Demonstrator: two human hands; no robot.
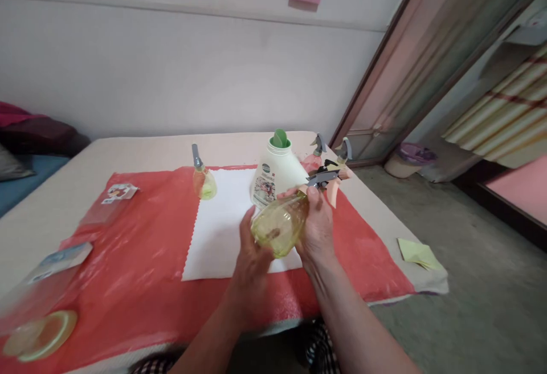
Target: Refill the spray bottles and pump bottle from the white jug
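Note:
A clear yellow spray bottle [282, 224] is held tilted over the white cloth, its grey trigger head pointing to the upper right. My right hand [317, 228] is closed around its neck end. At the base, my left hand [252, 257] cups the bottle, its fingers partly blurred. Just behind stands a large white jug [277, 171] with a green cup or funnel [280, 138] in its mouth. Another yellow spray bottle [207, 185] stands upright to the left, at the edge of the white cloth [209, 248].
Two more spray heads [318, 145] show behind the jug on the right. Red sheeting [145, 254] covers much of the table. Plastic packets [119, 192] and a round tape-like roll [51, 334] lie left; yellow notes [417, 253] lie at the right edge. A bin [405, 160] stands on the floor.

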